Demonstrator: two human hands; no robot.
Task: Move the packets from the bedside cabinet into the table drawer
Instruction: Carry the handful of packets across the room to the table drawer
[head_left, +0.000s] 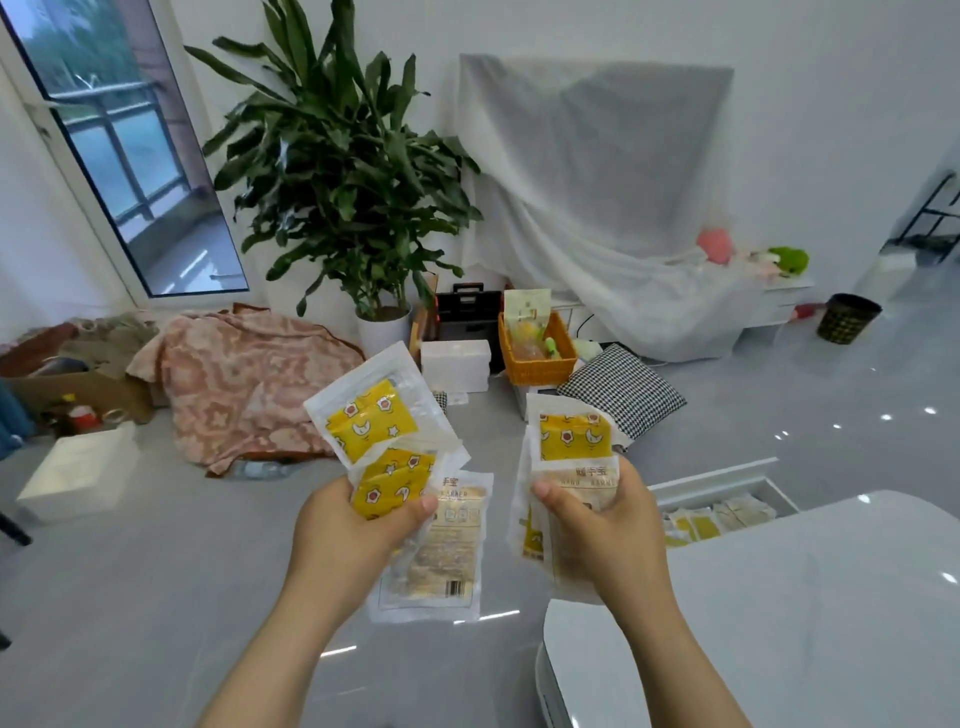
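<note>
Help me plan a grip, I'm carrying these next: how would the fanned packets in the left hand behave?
Probably light: the left hand holds several packets fanned under one thumb. Fairly self-supporting, perhaps: the upper ones stand up without drooping. Their glossy wrappers may slide apart.

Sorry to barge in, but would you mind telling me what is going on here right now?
A person is carrying flat packets across the room, a bunch in each hand. The left hand grips the left bunch and the right hand grips the right bunch. Just ahead on the right, the drawer by the white table is open, with stored packets lying inside. The held ones are not in it yet.
</note>
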